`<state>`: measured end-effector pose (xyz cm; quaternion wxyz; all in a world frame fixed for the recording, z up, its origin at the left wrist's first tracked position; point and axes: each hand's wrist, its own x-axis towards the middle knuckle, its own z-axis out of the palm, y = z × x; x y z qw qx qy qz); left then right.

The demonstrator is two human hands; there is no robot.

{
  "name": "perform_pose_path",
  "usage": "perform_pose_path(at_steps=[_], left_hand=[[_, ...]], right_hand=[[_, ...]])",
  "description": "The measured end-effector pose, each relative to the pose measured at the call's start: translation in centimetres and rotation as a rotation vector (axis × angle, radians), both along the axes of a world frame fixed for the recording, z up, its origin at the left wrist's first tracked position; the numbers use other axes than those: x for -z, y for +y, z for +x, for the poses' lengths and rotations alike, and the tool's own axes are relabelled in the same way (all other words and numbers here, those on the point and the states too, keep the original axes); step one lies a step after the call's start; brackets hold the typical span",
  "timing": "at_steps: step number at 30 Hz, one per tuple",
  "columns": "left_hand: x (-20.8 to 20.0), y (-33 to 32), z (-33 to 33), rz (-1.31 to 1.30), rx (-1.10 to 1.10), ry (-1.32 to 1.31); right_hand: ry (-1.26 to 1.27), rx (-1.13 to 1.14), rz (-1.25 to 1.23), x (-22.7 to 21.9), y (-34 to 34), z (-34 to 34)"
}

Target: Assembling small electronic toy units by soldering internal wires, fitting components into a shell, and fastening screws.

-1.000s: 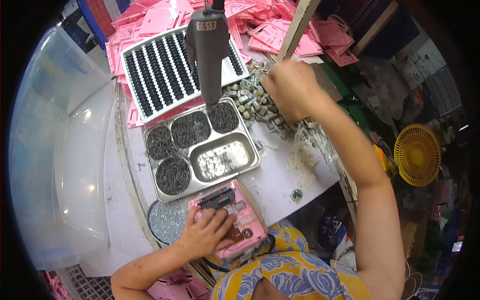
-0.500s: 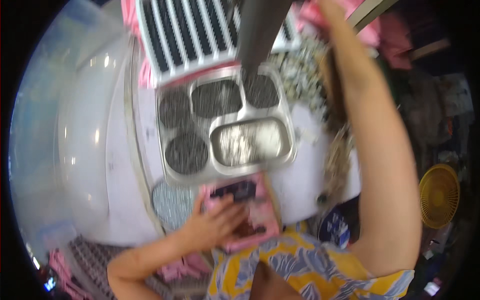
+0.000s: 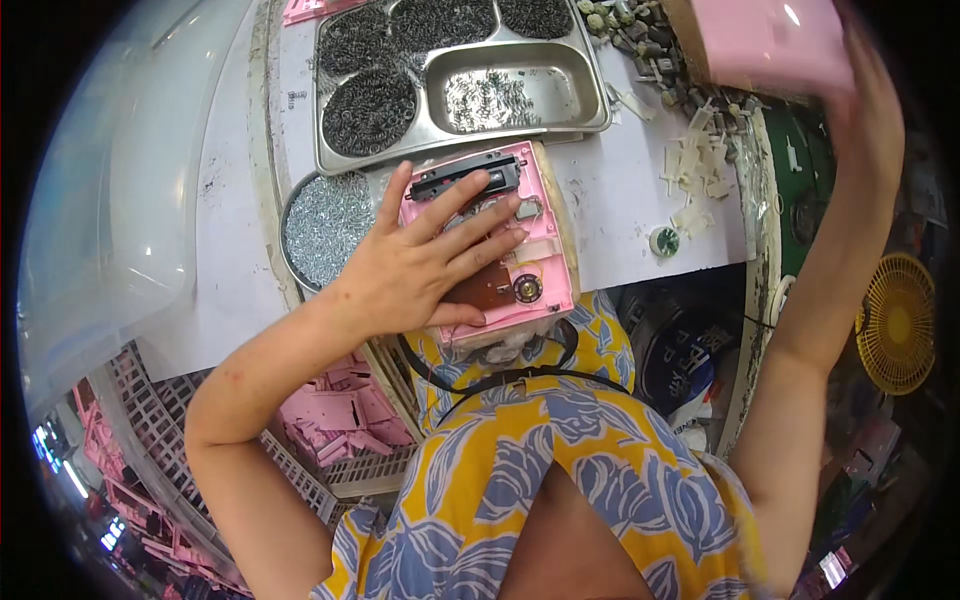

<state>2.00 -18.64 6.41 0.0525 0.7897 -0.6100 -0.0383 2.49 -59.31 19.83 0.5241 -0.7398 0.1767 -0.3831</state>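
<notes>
A pink plastic housing (image 3: pixel 555 265) lies in front of me, with a black bar-shaped part (image 3: pixel 465 177), a brown circuit board (image 3: pixel 480 288) and a small round speaker-like part (image 3: pixel 527 288) inside. My left hand (image 3: pixel 430 250) rests over it, fingers spread, covering part of the inside. At the upper right, my right hand (image 3: pixel 868 100) has hold of another pink plastic housing (image 3: pixel 775 40) by its edge. Its fingertips are partly hidden and the piece is cut off by the frame.
A steel compartment tray (image 3: pixel 420 90) holds dark springs and small metal parts. Beside it stands a round dish (image 3: pixel 330 230) of tiny screws. Small motors (image 3: pixel 640 45), white plastic parts (image 3: pixel 695 165) and a green-topped roll (image 3: pixel 664 241) lie to the right. Pink parts fill a crate (image 3: pixel 345 410) below.
My right hand has come from the upper middle to the upper right, with a pink housing now in it. The view has shifted, and the striped rack has left it. My left hand stays on its housing.
</notes>
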Motion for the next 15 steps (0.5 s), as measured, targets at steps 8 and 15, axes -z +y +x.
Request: perform_pose_path(at_steps=[8, 15], left_hand=[[-0.4, 0.8, 4.1, 0.092, 0.206, -0.098], [-0.7, 1.2, -1.2, -0.664, -0.236, 1.074]], right_hand=[[0.170, -0.355, 0.553, 9.0, 7.3, -16.1], [0.193, -0.623, 0.927, 12.4, 14.5, -15.2]])
